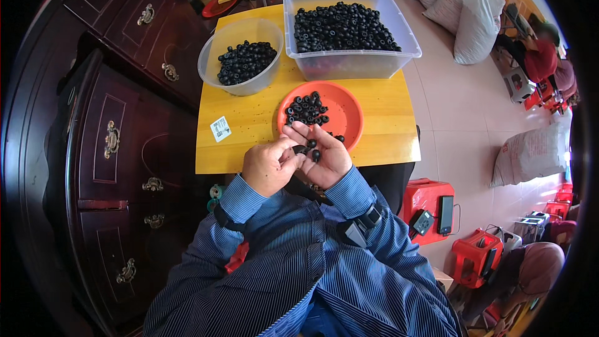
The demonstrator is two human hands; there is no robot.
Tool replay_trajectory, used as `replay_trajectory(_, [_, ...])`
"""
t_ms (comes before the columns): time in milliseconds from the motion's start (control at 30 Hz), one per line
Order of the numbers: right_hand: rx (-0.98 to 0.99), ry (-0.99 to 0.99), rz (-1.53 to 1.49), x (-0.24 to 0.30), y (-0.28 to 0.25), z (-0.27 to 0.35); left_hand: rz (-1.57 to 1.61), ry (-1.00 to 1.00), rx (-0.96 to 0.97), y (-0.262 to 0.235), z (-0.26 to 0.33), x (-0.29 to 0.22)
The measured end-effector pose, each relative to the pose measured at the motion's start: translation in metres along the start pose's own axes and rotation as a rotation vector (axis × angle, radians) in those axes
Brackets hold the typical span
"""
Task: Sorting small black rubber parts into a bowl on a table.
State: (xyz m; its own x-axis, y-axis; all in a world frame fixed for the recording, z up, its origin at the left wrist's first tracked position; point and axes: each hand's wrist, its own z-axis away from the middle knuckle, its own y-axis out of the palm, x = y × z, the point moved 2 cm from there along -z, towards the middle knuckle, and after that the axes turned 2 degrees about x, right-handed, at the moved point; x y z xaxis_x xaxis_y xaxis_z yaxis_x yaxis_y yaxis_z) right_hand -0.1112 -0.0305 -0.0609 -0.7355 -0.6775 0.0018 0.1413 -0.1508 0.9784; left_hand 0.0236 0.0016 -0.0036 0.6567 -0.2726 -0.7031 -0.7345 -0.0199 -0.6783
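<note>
My left hand [267, 163] is closed in a pinch, thumb and fingers on a small black part [300, 149] held over my other palm. My right hand [331, 161] is turned palm up and cupped, with small black round parts [316, 155] resting in it. Just beyond both hands sits a round orange plate [349, 103], its near side partly hidden by my right fingers. On it lies a loose pile of black ring-like parts [306, 110], with a few more near my right fingertips.
Behind the plate, a round translucent tub [209, 56] and a large clear bin [387, 62] hold many black parts. All stand on a yellow table [249, 125] bearing a white label [220, 129]. Dark drawers [118, 143] rise left. Right are red stools [430, 196], sacks [474, 25] and seated people.
</note>
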Motion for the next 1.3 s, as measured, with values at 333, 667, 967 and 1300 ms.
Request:
replay_trajectory(333, [-0.049,0.046,0.101,-0.008,-0.005,0.003,0.147,0.031,-0.246,-0.005,-0.003,0.005])
replay_trajectory(667, [0.114,-0.082,0.312,-0.005,-0.005,0.002,0.294,0.066,-0.149,-0.010,-0.002,-0.006])
replay_trajectory(967, [0.085,-0.078,0.341,-0.005,0.005,0.008,0.117,0.148,-0.191,-0.007,-0.001,-0.005])
replay_trajectory(1300, [0.095,-0.054,0.269,-0.005,-0.001,0.010,0.086,0.274,-0.288,-0.007,-0.001,-0.007])
